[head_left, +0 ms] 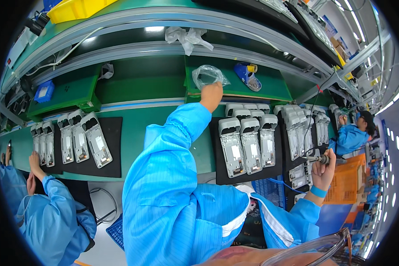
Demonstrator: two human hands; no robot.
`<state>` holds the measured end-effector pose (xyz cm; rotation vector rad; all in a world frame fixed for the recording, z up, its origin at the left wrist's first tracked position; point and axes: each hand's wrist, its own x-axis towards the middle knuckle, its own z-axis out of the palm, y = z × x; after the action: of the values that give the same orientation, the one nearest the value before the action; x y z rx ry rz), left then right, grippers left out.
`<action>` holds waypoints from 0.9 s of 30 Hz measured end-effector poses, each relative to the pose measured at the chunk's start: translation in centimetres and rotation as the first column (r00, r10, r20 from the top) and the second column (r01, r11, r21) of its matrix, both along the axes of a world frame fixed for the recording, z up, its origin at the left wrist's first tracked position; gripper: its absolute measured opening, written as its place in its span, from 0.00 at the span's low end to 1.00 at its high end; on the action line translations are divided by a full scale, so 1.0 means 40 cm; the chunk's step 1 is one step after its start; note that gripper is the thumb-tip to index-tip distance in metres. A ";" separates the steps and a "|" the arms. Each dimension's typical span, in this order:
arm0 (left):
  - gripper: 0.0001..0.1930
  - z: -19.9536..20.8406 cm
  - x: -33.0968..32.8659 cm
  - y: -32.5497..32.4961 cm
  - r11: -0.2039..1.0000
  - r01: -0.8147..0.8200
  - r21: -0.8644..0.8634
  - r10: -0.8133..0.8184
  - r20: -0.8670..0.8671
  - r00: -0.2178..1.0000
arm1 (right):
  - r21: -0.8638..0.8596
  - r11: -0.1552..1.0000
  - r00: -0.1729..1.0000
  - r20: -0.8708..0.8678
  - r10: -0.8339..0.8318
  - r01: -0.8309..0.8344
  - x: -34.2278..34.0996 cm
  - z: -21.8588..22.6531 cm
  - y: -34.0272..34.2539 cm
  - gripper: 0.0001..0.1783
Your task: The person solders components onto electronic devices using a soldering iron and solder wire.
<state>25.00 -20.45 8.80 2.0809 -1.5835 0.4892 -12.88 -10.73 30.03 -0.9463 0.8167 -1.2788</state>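
My left hand [212,94] reaches forward to a clear plastic bag [201,78] on the raised green shelf. Its fingers are bent together at the bag's near edge; the fingertips and anything between them are hidden. Out to the right, my right hand [324,170] is closed around a screwdriver [317,158] with a metal shaft, held roughly level. A blue band circles that wrist. Between my arms, grey device housings [252,153] lie in rows on a black mat [226,176]. More housings [297,128] lie beside the screwdriver.
A blue dispenser [247,76] with a yellow top stands right of the bag. Metal rails [142,48] cross above the bench. At left, a co-worker in blue [57,213] touches other housings [82,137]. An orange crate [343,179] stands at right; another person [354,135] sits beyond.
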 end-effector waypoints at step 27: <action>0.24 0.020 -0.004 0.565 0.726 -0.386 -0.569 -0.520 -0.088 -0.849 | 0.003 0.938 0.932 0.108 0.345 -0.348 0.068 -0.043 -0.017 0.12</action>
<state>24.83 2.16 9.60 0.0829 -0.0362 -1.2917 -10.15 -11.39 28.31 -0.9486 0.5492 -1.0006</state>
